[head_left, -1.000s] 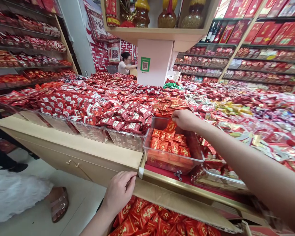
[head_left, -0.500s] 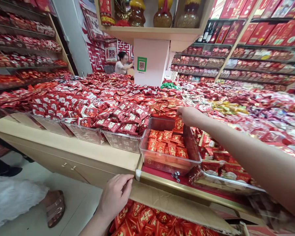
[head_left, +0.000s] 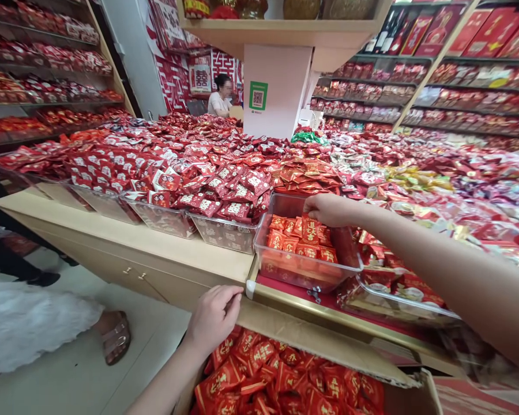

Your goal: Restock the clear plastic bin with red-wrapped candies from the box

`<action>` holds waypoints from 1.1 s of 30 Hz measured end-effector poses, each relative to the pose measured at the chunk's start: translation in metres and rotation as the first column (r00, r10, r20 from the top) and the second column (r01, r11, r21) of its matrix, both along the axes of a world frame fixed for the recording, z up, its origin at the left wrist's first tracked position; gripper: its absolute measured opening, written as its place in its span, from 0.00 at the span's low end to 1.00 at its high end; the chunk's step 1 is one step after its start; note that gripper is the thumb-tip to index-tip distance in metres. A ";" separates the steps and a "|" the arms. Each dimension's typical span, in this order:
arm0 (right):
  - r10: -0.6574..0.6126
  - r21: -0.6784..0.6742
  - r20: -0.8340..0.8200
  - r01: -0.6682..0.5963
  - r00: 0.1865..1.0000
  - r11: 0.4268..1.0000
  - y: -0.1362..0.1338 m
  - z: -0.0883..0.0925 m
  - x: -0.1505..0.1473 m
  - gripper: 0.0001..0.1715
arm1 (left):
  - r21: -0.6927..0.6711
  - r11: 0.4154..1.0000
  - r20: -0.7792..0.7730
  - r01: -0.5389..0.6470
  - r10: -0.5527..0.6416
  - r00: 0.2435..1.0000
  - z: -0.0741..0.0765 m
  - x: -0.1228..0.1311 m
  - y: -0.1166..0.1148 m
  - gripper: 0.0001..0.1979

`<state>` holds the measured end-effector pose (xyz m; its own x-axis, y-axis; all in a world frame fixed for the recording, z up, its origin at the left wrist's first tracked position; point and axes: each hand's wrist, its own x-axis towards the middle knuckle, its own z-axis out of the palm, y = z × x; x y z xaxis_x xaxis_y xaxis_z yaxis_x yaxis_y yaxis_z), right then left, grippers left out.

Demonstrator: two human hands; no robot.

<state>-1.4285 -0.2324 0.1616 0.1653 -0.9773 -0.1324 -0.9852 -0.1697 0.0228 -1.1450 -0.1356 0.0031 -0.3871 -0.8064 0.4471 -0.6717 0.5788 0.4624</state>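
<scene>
My right hand (head_left: 326, 209) pinches a red candy packet (head_left: 310, 229) with gold characters. It hangs upright just over similar small red packets (head_left: 289, 244) in a clear plastic bin (head_left: 263, 264). My left hand (head_left: 214, 316) is closed, its fingers curled down at the left corner of an open cardboard box (head_left: 311, 337); what its fingertips grip is hidden. Many larger-looking red and gold packets (head_left: 281, 380) fill that box, below the bin.
A metal clip-like piece (head_left: 314, 295) lies on the red ledge in front of the bin. Heaped bins of dark red packets (head_left: 229, 193) stand left, another full bin (head_left: 406, 288) right. A person's sandalled foot (head_left: 116, 337) is at lower left; another person (head_left: 219, 97) sits far back.
My right hand has lowered the packet further into the clear bin, toward the packets there. The view has tilted down and shifted left; my left hand stays at the box corner.
</scene>
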 end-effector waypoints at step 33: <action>-0.222 -0.069 -0.143 0.214 0.964 0.974 -0.021 0.001 -0.009 0.18 | -0.006 1.000 0.002 -0.009 0.009 1.000 -0.002 0.003 0.000 0.09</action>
<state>-1.4375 -0.2530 0.1624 -0.0706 -0.9937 -0.0874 -0.9830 0.0544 0.1753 -1.1425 -0.1355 0.0012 -0.3804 -0.8071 0.4516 -0.6777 0.5755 0.4577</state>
